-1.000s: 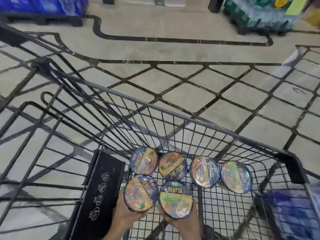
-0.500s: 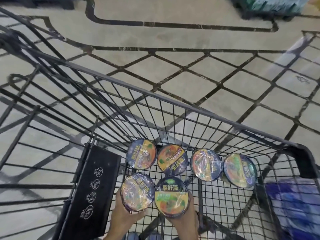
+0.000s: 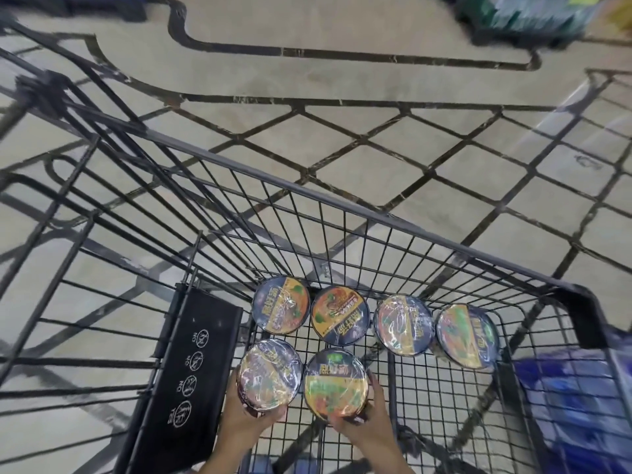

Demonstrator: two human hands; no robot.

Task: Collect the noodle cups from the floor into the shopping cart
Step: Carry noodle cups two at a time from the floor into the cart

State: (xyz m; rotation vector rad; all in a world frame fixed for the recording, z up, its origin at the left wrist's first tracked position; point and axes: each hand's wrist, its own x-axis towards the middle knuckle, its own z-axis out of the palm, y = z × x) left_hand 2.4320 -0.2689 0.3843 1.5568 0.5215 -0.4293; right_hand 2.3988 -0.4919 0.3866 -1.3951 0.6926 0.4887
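A black wire shopping cart (image 3: 342, 206) fills the view from above. Several noodle cups stand upright in a row at its far end, among them a blue-lidded cup (image 3: 281, 308), an orange-lidded cup (image 3: 340, 315) and two more to the right (image 3: 403, 325) (image 3: 468, 335). My left hand (image 3: 249, 417) grips a purple-lidded noodle cup (image 3: 270, 372) from below. My right hand (image 3: 366, 417) grips a green-and-orange-lidded noodle cup (image 3: 337, 384) beside it. Both held cups are low inside the basket, just nearer me than the row.
The folded black child-seat flap (image 3: 191, 367) with white symbols lies at the cart's left. A blue pack (image 3: 578, 405) sits at the right side of the cart. Tiled floor (image 3: 376, 159) with dark lines surrounds the cart; stacked goods (image 3: 519, 15) stand far off.
Both hands have lowered their cups a little further into the basket, closer to the row. The view has tilted slightly; the standing cups have not moved.
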